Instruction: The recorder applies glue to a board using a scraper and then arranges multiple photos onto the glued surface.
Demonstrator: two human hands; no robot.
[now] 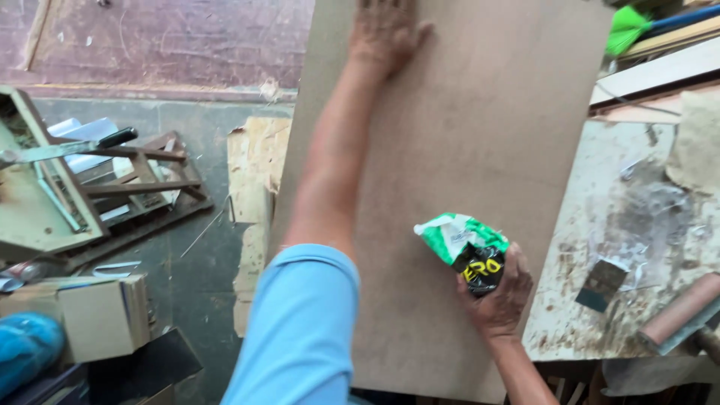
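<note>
Green pouch [461,238] gripped, right hand [499,296] (contents unseen).

Plastic pouch [463,247]: crumpled, green and white upper part, black lower part with yellow lettering; gripped in the right hand [499,296], lying on the brown board [480,120], at about 4 o'clock from frame centre.

Cardboard box [101,315]: plain tan, rectangular, on the floor clutter at 8 o'clock.
</note>
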